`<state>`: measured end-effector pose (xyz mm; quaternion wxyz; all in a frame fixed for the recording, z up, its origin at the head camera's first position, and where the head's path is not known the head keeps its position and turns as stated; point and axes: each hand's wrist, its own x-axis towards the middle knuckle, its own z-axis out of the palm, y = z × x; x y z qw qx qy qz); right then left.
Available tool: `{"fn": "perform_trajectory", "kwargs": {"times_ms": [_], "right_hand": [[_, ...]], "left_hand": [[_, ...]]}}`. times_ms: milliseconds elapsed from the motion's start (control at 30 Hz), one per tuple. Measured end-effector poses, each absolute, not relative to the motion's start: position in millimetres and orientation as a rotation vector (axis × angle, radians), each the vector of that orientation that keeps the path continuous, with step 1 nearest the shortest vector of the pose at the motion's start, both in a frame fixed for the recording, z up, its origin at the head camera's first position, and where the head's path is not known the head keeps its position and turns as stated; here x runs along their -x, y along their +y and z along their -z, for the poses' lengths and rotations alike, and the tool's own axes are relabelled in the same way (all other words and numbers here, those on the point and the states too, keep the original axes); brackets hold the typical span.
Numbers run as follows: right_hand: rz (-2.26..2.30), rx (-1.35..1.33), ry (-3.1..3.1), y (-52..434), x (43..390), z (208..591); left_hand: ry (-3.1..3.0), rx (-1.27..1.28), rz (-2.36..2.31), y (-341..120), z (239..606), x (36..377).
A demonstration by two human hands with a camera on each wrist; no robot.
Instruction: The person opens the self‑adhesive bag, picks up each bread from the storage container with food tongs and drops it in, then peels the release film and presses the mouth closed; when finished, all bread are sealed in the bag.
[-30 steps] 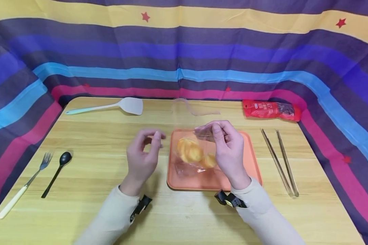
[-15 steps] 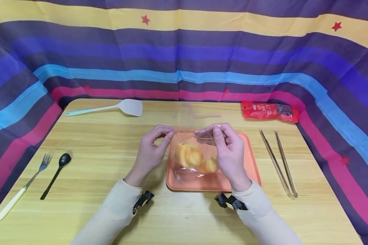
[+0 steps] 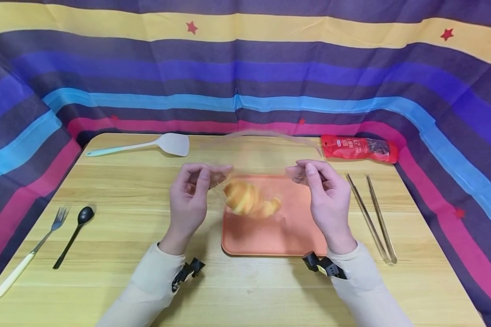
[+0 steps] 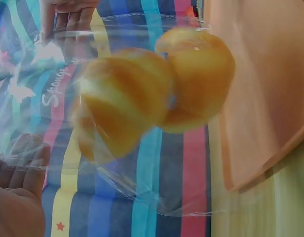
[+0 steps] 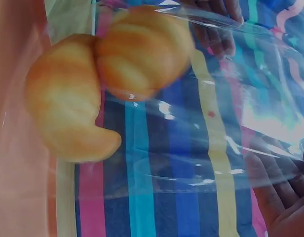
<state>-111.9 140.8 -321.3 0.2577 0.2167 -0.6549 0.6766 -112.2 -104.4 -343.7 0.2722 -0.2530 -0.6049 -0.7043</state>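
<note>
- With a narrow grip in both left hand (image 3: 190, 187) and right hand (image 3: 330, 193), pinching the clear bag (image 5: 201, 163) at opposite sides; too blurred to tell exactly how the film lies between the fingertips.
- Inside the bag, side by side and touching: two croissants (image 3: 243, 198), seen from above over the far left part of the orange tray (image 3: 262, 240).
- Done, judging by the present state: holding the bag at both sides, raised above the tray, with upper edge apparently spread.
- Not yet done: any removal of the croissants from the film, with neither lying bare on the tray.
- Out of use on the worktop (image 3: 249, 290): tongs (image 3: 380, 215) and red packet (image 3: 359, 148) to the right; spatula (image 3: 172, 144), fork (image 3: 21, 268) and black spoon (image 3: 85, 215) to the left.
</note>
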Motion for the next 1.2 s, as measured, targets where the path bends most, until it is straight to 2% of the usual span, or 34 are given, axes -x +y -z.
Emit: {"fn": "perform_trajectory", "kwargs": {"times_ms": [400, 833, 1200], "right_hand": [[-1.778, -0.625, -1.849, 150.6, 110.5, 318.7], [-1.789, -0.596, -1.908, 161.8, 116.1, 327.9], [-1.634, -0.556, -1.987, 156.2, 116.9, 322.4]], "left_hand": [[-1.656, 0.753, 1.821, -104.1, 346.0, 111.0], [-1.669, 0.782, 2.003, -111.3, 347.8, 113.3], [-1.757, 0.778, 1.864, -105.4, 338.0, 113.5]]}}
